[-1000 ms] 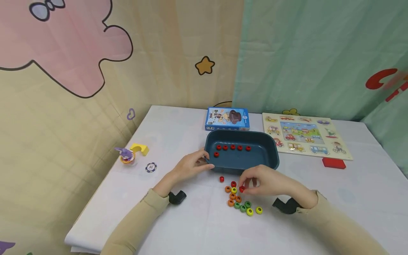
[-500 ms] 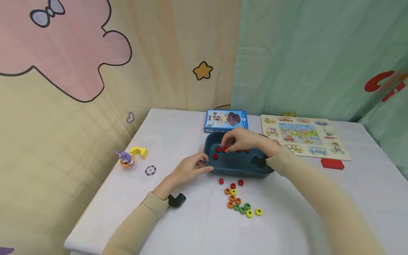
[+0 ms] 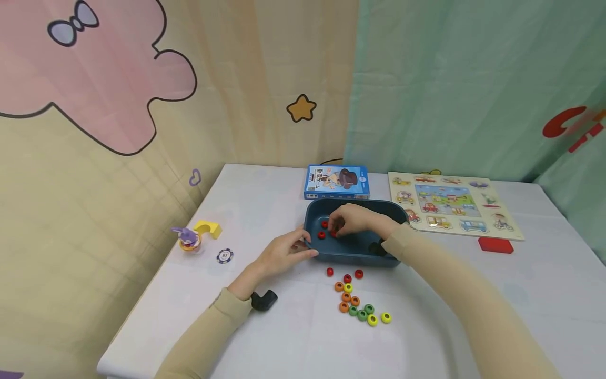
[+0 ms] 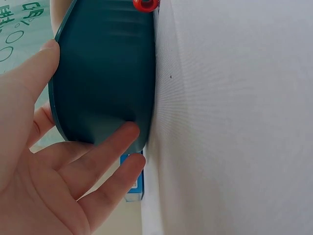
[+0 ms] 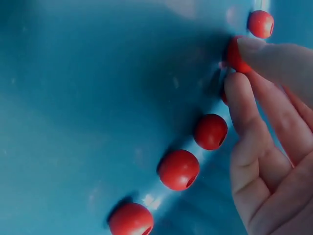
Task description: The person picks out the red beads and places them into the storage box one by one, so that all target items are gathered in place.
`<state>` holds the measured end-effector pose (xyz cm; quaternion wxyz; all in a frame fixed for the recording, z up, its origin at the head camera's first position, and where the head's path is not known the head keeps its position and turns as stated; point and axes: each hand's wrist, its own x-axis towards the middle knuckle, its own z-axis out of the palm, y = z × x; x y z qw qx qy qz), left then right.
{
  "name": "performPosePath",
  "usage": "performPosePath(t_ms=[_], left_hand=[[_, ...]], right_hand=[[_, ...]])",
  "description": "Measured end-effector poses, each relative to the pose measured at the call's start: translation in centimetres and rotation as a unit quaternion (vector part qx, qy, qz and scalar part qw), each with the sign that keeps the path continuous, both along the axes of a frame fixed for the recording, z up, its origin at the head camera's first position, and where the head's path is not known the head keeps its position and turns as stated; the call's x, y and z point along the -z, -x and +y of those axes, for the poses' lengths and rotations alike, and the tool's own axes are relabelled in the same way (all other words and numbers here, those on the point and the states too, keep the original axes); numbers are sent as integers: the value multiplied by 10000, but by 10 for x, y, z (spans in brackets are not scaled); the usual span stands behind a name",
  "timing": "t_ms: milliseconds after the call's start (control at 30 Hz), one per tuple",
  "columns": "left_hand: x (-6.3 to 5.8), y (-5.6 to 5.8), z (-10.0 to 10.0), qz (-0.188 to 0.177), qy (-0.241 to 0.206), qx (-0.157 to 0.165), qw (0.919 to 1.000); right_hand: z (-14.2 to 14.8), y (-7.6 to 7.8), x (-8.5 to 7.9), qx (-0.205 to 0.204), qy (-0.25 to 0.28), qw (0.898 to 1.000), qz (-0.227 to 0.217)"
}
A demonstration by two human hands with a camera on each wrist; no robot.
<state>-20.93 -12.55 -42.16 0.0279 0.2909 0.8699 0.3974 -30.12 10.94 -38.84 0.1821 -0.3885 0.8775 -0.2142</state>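
Observation:
A dark teal tray (image 3: 360, 259) stands on the white table. At its left end my left hand (image 3: 283, 251) holds it, the thumb at the rim and other fingers against the outer wall (image 4: 107, 73). My right hand (image 3: 352, 220) reaches inside the tray and pinches a red bead (image 5: 236, 55) between thumb and fingertips, low over the tray floor. More red beads (image 5: 179, 170) lie in a row on that floor, partly hidden by the right hand in the head view. In front of the tray are loose beads: red (image 3: 359, 273), orange (image 3: 346, 297), green (image 3: 362, 315) and yellow (image 3: 386, 317).
Behind the tray lies a blue box (image 3: 337, 181). A wooden picture puzzle board (image 3: 454, 226) and a red block (image 3: 495, 245) are at the right. To the left are a purple toy figure (image 3: 188, 238), a yellow arch block (image 3: 208, 228) and a poker chip (image 3: 224, 256).
My right hand has taken a red bead from the table's group and carried it up into the tray, lowering it near the others. The left hand has stayed on the tray.

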Motion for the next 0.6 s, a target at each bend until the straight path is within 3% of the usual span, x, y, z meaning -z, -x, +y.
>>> performPosePath(t_ms=[133,233,467,600], left_hand=[[-1,-1,0,-5,54,12,10000],[1,-1,1,-1,66,33,10000],[0,-1,1,13,45,12,10000],[-1,-1,1,73,72,-27,9999]], right_hand=[[2,-1,-1,26,118,9998,129],[8,-10,-13,31,393,9988,279],[27,-55,-63,-14,1223,9915,441],[39,-84,-71,-355,1290,9898,495]])
